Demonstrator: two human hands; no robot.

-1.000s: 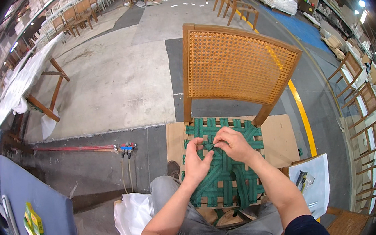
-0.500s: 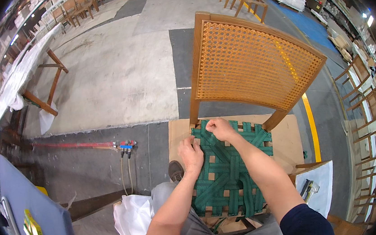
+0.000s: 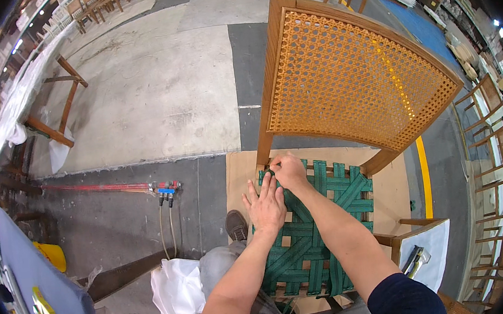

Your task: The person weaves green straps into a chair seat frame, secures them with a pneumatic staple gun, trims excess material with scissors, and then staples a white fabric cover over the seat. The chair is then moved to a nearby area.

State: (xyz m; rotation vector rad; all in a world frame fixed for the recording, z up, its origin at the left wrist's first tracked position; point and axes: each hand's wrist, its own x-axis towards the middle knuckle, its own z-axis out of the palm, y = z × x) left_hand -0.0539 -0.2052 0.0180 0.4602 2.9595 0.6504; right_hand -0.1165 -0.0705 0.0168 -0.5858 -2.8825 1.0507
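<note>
A wooden chair with a woven cane back [image 3: 355,68] stands before me. Its seat is laced with green webbing straps [image 3: 316,229], some crossing on the diagonal, with gaps between them. My right hand [image 3: 289,171] is closed at the seat's far left corner, beside the foot of the back post, pinching the end of a green strap. Just nearer and to the left, my left hand [image 3: 266,209] lies with fingers stretched out, their tips touching the webbing by that corner. The hands partly hide the strap's end.
Cardboard [image 3: 391,195] lies under the chair. To the right, a metal tool [image 3: 416,260] rests on a white-topped wooden piece [image 3: 433,254]. Hoses run from a blue-handled valve fitting [image 3: 167,190] at left. White cloth [image 3: 176,291] lies near my leg. Chairs [image 3: 500,193] line the right side.
My left hand has moved right and slightly down onto the webbing, its fingers straightening. My right hand has come closer to the corner post. The view has shifted slightly.
</note>
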